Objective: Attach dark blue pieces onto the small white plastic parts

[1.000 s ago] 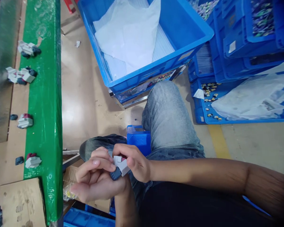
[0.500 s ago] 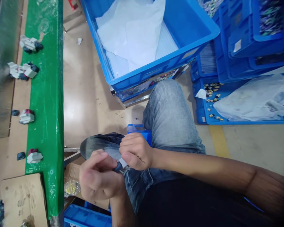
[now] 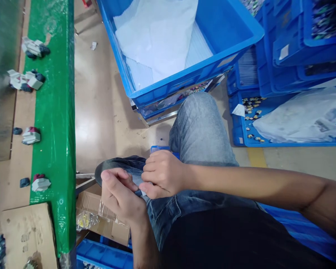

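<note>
My left hand (image 3: 123, 196) is low in the middle, its fingers curled and pinched on a small dark blue-grey part with a white piece (image 3: 142, 192). From the right comes my right hand (image 3: 165, 175), back up, fingers folded and thumb pressed on the same small part. The fingertips of both hands nearly meet and cover most of it, so its shape is hidden. Both hands are over my lap, above the jeans (image 3: 201, 130). On the green strip (image 3: 54, 130) at left lie white toy vehicles (image 3: 35, 48) and partly built white and dark-red pieces (image 3: 31, 135).
A large blue crate (image 3: 190, 74) holds white sheets. Stacked blue bins (image 3: 285, 80) stand at right, one with a plastic bag (image 3: 302, 116). Cardboard (image 3: 28, 235) and dark wheels (image 3: 24, 182) are on the left bench. Below it are an open carton (image 3: 112, 228) and another blue bin (image 3: 103, 254).
My left hand has turned slightly, its index finger more raised. My right hand and forearm have shifted a little upward, and the thumb reaches further left over the small part.
</note>
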A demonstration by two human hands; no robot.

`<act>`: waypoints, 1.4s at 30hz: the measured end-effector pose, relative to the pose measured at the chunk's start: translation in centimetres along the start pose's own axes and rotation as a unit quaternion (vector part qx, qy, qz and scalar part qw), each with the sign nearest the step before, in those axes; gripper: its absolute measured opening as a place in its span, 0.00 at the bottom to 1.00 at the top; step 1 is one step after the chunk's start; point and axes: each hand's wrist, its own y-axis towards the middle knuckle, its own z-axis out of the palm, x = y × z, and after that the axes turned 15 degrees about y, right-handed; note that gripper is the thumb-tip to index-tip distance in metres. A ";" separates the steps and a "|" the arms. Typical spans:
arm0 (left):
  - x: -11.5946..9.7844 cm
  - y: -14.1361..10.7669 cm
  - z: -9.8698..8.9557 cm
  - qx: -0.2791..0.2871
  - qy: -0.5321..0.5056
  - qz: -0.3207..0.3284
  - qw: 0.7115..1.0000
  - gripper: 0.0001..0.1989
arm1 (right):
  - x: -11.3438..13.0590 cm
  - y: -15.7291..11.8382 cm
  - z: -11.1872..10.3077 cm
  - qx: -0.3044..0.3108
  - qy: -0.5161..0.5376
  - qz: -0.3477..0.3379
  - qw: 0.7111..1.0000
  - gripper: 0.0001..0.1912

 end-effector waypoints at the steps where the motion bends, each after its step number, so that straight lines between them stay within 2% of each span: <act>1: 0.1 -0.1 0.1 -0.007 -0.005 0.000 1.000 0.20 | 0.2 -0.2 0.0 -0.004 -0.006 0.016 1.000 0.26; 4: 0.4 -0.6 0.5 -0.021 -0.015 -0.001 1.000 0.20 | 0.7 -1.0 0.3 -0.015 -0.005 0.063 0.998 0.25; 6: 0.5 -0.9 0.6 -0.001 -0.030 -0.010 0.999 0.20 | 1.0 -1.6 0.5 -0.015 0.009 0.079 0.997 0.25; 10: 0.5 -1.5 0.0 0.099 -0.086 -0.044 0.990 0.21 | 1.4 -2.5 0.6 -0.002 0.079 0.081 0.994 0.25; 13: 0.6 -2.0 -1.2 0.167 -0.061 -0.054 0.983 0.22 | 1.8 -2.8 0.1 0.017 0.123 0.088 0.988 0.25; 16: 1.5 -3.0 -2.3 0.262 -0.012 -0.094 0.960 0.21 | 2.3 -3.4 -0.6 0.076 0.111 0.105 0.985 0.26; 19: 2.9 -4.9 -2.9 0.318 -0.049 -0.122 0.939 0.19 | 2.9 -4.4 -1.1 0.147 0.107 0.123 0.976 0.29; 23: 3.7 -7.1 -3.0 0.316 -0.166 -0.190 0.915 0.21 | 3.6 -5.4 -1.2 0.165 0.181 0.158 0.957 0.32; 26: 3.3 -7.4 -3.3 0.320 -0.207 -0.225 0.897 0.24 | 3.9 -5.8 -0.9 0.150 0.240 0.218 0.934 0.30; 30: 2.9 -7.3 -3.8 0.313 -0.205 -0.185 0.909 0.24 | 4.3 -6.2 -0.1 0.121 0.274 0.260 0.918 0.23; 34: 3.4 -7.7 -3.7 0.271 -0.213 -0.222 0.912 0.25 | 4.4 -6.3 0.3 0.114 0.325 0.271 0.899 0.19; 38: 3.3 -7.5 -4.1 0.270 -0.231 -0.227 0.907 0.25 | 4.5 -6.1 0.3 0.184 0.284 0.267 0.902 0.19; 41: 3.1 -7.3 -5.2 0.295 -0.225 -0.182 0.910 0.27 | 5.0 -6.5 0.7 0.216 0.226 0.260 0.914 0.24; 42: 3.2 -7.3 -5.6 0.293 -0.194 -0.164 0.922 0.29 | 5.2 -6.8 0.8 0.222 0.211 0.258 0.916 0.27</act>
